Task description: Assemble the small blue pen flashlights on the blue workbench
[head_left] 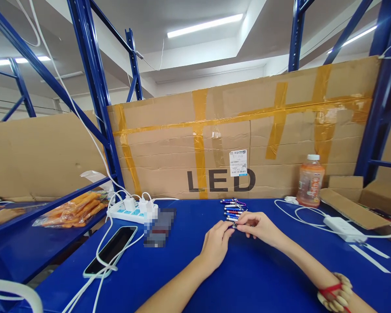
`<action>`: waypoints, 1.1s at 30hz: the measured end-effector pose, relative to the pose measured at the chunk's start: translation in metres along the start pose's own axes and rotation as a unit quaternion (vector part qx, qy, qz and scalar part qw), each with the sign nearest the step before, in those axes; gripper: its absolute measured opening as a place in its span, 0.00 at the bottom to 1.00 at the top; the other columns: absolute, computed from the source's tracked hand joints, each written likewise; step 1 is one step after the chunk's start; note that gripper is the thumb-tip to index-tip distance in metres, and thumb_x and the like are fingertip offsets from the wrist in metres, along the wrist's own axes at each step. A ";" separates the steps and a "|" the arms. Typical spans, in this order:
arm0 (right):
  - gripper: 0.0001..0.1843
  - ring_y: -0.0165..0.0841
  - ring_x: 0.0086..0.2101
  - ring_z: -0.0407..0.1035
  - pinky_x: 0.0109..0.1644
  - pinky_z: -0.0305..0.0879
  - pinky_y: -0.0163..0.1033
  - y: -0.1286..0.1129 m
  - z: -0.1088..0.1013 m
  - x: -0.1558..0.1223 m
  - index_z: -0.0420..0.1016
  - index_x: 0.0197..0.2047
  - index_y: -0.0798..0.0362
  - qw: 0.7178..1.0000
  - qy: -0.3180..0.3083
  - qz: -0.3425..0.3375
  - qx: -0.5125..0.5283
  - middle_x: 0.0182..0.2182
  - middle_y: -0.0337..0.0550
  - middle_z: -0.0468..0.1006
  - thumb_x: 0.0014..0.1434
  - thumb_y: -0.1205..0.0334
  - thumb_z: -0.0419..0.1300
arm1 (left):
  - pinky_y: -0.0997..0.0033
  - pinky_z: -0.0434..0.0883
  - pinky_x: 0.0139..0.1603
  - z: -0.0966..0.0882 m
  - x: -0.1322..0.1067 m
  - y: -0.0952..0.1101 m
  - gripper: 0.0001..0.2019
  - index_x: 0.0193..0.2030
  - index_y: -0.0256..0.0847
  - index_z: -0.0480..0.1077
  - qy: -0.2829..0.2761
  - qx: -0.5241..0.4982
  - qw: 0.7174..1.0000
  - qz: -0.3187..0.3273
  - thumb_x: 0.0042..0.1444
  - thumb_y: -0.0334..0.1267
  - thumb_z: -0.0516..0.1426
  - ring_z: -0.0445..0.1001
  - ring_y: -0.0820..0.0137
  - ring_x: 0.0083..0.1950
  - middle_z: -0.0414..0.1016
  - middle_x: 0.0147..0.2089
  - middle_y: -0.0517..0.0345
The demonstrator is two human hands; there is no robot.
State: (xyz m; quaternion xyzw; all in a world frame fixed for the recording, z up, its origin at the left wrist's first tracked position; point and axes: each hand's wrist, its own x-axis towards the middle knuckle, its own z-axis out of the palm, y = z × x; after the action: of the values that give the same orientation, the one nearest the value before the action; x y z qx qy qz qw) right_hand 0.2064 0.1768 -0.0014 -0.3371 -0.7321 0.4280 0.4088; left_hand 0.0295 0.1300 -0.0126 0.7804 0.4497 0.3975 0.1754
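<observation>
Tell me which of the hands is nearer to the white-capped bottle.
Right. The right hand is in front of the bottle and to its left; the left hand is farther away, on the right hand's left.

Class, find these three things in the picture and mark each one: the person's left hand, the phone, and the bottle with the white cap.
Left hand (216, 244): head view, on the back of the hand.
Phone (115, 246): head view, on its dark screen.
Bottle (309, 183): head view, on its body, below the cap.
</observation>
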 end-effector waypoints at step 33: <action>0.31 0.26 0.19 0.62 0.21 0.60 0.30 0.002 0.015 -0.005 0.67 0.21 0.60 1.000 0.010 0.025 0.005 0.22 0.44 0.70 0.37 0.37 0.67 | 0.73 0.63 0.41 0.002 0.001 -0.013 0.07 0.40 0.39 0.70 -0.016 -0.017 0.999 0.048 0.59 0.35 0.52 0.70 0.69 0.39 0.74 0.39 0.59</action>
State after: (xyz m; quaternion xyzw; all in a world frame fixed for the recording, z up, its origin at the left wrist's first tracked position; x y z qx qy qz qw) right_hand 0.1955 0.1683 -0.0089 -0.3578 -0.7171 0.4386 0.4067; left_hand 0.0237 0.1384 -0.0214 0.8041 0.4024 0.4002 0.1769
